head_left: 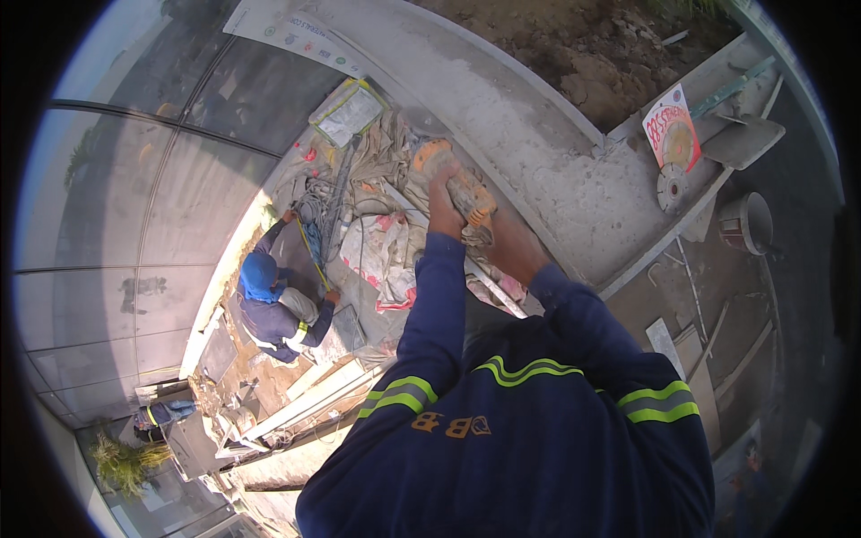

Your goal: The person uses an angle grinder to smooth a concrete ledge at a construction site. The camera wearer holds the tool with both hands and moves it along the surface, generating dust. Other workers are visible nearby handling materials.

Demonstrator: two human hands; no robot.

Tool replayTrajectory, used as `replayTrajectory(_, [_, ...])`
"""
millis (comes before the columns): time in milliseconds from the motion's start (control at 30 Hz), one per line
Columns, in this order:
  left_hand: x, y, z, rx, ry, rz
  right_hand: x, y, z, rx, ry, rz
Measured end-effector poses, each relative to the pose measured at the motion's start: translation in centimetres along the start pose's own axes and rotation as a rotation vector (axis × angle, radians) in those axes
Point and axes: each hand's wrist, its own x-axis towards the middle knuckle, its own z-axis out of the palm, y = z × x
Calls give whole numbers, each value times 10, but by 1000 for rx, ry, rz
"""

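A dusty orange angle grinder (468,192) is held out in front of me over the concrete ledge and a heap of sacks. My left hand (443,204) is wrapped round its body, near the rounded front end. Farther back, my right hand (504,244) closes on the tool's rear end; its fingers are partly hidden. Dusty cloths and crumpled white-and-red sacks (381,255) lie just left of and below the tool. I cannot make out the disc or whether it is turning.
A co-worker in a blue head covering (260,276) crouches at left, holding a yellow tape measure (316,255). The concrete ledge (547,152) runs along the right, with cutting discs (673,186) and a trowel (743,143) on it. Beyond stands a bucket (746,223). Wooden planks (309,399) lie lower left.
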Motion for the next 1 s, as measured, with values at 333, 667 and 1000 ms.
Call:
replayTrajectory(333, [-13, -9, -9, -26, 5, -16, -19, -22, -23, -12, -88, 117])
replayTrajectory(667, [-1, -2, 0, -30, 13, -7, 0, -5, -6, 2, -15, 16])
replayTrajectory(1000, [3, -3, -7, -41, -24, -33, 0, -9, -9, -22, -93, 101])
